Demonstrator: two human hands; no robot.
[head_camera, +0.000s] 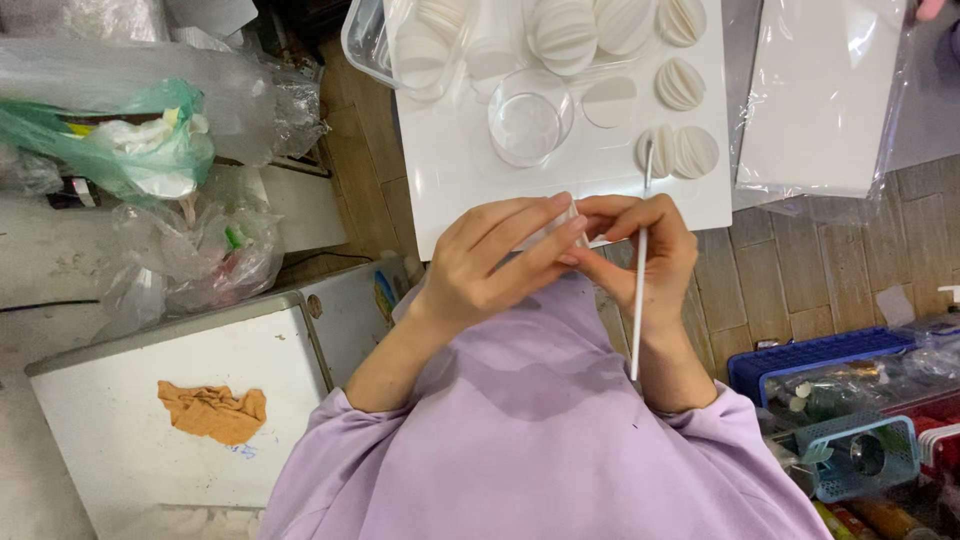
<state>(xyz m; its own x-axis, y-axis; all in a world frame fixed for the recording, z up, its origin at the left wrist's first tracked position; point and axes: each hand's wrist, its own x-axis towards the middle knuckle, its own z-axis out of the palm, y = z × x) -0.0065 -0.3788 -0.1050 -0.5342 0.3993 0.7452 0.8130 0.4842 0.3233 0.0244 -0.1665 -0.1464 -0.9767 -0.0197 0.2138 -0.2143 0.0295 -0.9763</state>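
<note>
My left hand (495, 255) and my right hand (645, 245) meet fingertip to fingertip over the near edge of a white board (455, 175). Between the fingers I pinch a small white folded paper piece (568, 222), mostly hidden. My right hand also grips a thin white stick (640, 290) that runs upright from the board down past my wrist. On the board lie several white folded paper fans (680, 85) and a clear round dish (528, 125). Lilac sleeves cover both arms.
A plastic-wrapped stack of white sheets (820, 95) lies at the right. Plastic bags (150, 150) pile up at the left. A white box with an orange rag (212, 412) sits lower left. Blue and teal baskets (850, 420) hold bottles at the lower right.
</note>
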